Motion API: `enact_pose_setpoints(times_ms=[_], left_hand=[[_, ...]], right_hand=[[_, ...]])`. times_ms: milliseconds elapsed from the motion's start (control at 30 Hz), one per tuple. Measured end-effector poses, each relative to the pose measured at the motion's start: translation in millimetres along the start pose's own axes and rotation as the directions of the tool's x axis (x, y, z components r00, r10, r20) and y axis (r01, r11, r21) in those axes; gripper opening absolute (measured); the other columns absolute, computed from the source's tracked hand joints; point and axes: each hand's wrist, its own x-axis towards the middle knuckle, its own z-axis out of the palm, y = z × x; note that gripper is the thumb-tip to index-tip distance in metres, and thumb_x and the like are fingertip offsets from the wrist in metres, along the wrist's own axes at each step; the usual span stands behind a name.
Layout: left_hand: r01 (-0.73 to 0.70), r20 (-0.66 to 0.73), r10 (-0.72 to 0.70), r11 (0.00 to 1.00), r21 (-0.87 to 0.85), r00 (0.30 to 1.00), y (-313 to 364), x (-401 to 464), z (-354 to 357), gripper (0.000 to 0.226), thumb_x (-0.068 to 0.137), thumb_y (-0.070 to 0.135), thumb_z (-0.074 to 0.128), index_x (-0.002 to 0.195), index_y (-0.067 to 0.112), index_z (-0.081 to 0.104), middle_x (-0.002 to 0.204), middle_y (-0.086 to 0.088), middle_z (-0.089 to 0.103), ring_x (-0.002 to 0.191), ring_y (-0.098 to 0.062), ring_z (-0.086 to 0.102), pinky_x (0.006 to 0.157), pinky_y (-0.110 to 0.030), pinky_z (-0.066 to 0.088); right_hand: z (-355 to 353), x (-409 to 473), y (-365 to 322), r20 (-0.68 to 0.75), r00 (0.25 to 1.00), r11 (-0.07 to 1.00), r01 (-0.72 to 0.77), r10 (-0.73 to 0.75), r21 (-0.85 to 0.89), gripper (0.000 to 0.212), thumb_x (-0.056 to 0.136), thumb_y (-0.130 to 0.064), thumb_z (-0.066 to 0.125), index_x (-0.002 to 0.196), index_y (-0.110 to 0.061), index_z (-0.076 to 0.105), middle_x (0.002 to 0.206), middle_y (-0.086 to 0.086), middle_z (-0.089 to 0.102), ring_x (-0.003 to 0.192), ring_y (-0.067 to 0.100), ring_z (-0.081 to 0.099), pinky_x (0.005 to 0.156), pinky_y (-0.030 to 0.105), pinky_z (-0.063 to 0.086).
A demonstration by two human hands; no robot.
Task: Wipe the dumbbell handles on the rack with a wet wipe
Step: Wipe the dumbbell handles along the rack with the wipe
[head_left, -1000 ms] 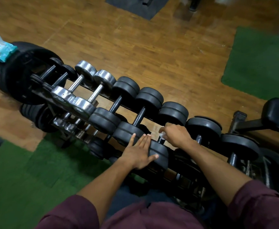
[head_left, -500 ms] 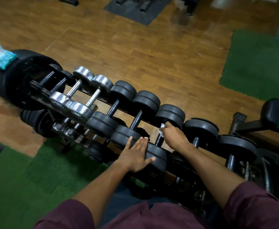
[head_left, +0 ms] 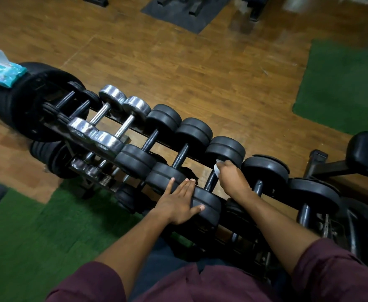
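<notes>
Rack [head_left: 202, 159] is running diagonally across the floor [head_left: 178, 68], far-left to near-right. Dumbbells are lying crosswise on its top tier: two small ones [head_left: 69, 107] at the left end, then two metal ones [head_left: 111, 120], then the bigger plate dumbbells [head_left: 167, 144] toward the right end. More dumbbells are sitting on the lower tier [head_left: 91, 168], under the left half. Weight plates [head_left: 26, 101] are leaning against the rack's left end, wipes pack [head_left: 1, 69] lying on top of them. Left hand [head_left: 178, 205] is resting flat on the near head of the middle dumbbell [head_left: 209, 208]; right hand [head_left: 233, 177] is sitting on that dumbbell's handle [head_left: 210, 182] at its far end, wipe [head_left: 217, 168] under the fingers [head_left: 227, 164]. Bench [head_left: 366, 153] is standing beyond the rack's right end. Mats are lying on the floor: one [head_left: 21, 236] before the rack, one [head_left: 342, 88] behind at right, one [head_left: 185, 14] far behind.
</notes>
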Motion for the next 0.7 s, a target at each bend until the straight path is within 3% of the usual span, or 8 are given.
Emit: enact_pose_setpoints(times_ms=[167,233,367,500,567,633,700], left_hand=[[0.001,-0.012,-0.001,1.000,-0.007,1.000,-1.2,1.6,3.2,0.094,0.096,0.076,0.012,0.160,0.014,-0.016,0.170,0.004,-0.016,0.152,-0.006,-0.021,0.119,-0.051,-0.024],[-0.003,-0.014,0.003,1.000,-0.009,1.000,-1.7,1.3,3.5,0.094,0.096,0.076,0.012,0.160,0.014,-0.016,0.170,0.004,-0.016,0.152,-0.006,-0.021,0.119,-0.051,-0.024],[-0.005,-0.014,0.005,1.000,-0.008,1.000,-1.0,0.4,1.6,0.093,0.097,0.075,0.013,0.160,0.013,-0.016,0.169,0.004,-0.017,0.152,-0.006,-0.022,0.119,-0.051,-0.024],[-0.008,-0.009,0.008,1.000,-0.010,1.000,-1.1,-0.6,1.7,0.093,0.097,0.075,0.012,0.160,0.014,-0.017,0.169,0.004,-0.018,0.152,-0.006,-0.022,0.119,-0.050,-0.025],[-0.011,-0.014,0.011,1.000,-0.015,1.000,-1.8,-0.4,2.1,0.093,0.097,0.075,0.012,0.160,0.014,-0.016,0.169,0.004,-0.017,0.152,-0.006,-0.022,0.119,-0.050,-0.025],[-0.015,-0.017,0.014,1.000,-0.017,1.000,-2.2,0.0,2.6,0.093,0.097,0.076,0.013,0.160,0.014,-0.016,0.169,0.004,-0.017,0.152,-0.006,-0.022,0.119,-0.050,-0.025],[-0.015,-0.014,0.015,1.000,-0.020,1.000,-1.9,0.1,2.4,0.093,0.097,0.076,0.013,0.161,0.014,-0.016,0.169,0.004,-0.017,0.152,-0.006,-0.022,0.119,-0.051,-0.025]], right_hand=[[9.8,-6.3,-1.7,-0.093,0.975,0.961,-0.181,0.204,0.210,0.008,0.095,-0.007,0.055,0.094,-0.007,0.063,0.079,0.014,0.060,0.075,0.036,0.065,0.057,0.030,0.038],[14.7,-3.3,-0.9,-0.028,0.936,0.879,-0.320,0.352,0.352,0.018,0.093,-0.009,0.057,0.075,-0.005,0.056,0.072,0.012,0.060,0.078,0.035,0.066,0.057,0.030,0.039],[24.0,8.6,7.8,0.080,0.882,0.736,-0.435,0.464,0.519,0.015,0.089,-0.006,0.061,0.097,0.001,0.072,0.087,0.013,0.070,0.082,0.029,0.065,0.056,0.028,0.042],[28.3,16.4,12.6,0.212,0.816,0.589,-0.543,0.537,0.599,0.012,0.081,0.000,0.061,0.070,0.002,0.059,0.068,0.009,0.054,0.061,0.021,0.047,0.050,0.027,0.032],[31.8,20.0,14.8,0.314,0.784,0.482,-0.588,0.535,0.649,0.019,0.078,0.007,0.061,0.066,-0.007,0.054,0.068,0.011,0.055,0.063,0.021,0.052,0.051,0.033,0.045],[35.4,22.6,18.2,0.427,0.742,0.316,-0.629,0.517,0.710,0.016,0.080,0.014,0.059,0.075,-0.002,0.061,0.078,0.019,0.066,0.063,0.022,0.063,0.055,0.032,0.059],[37.9,25.0,20.9,0.477,0.716,0.224,-0.645,0.510,0.730,0.016,0.083,0.016,0.056,0.088,0.003,0.064,0.084,0.024,0.068,0.060,0.021,0.066,0.053,0.028,0.057]])
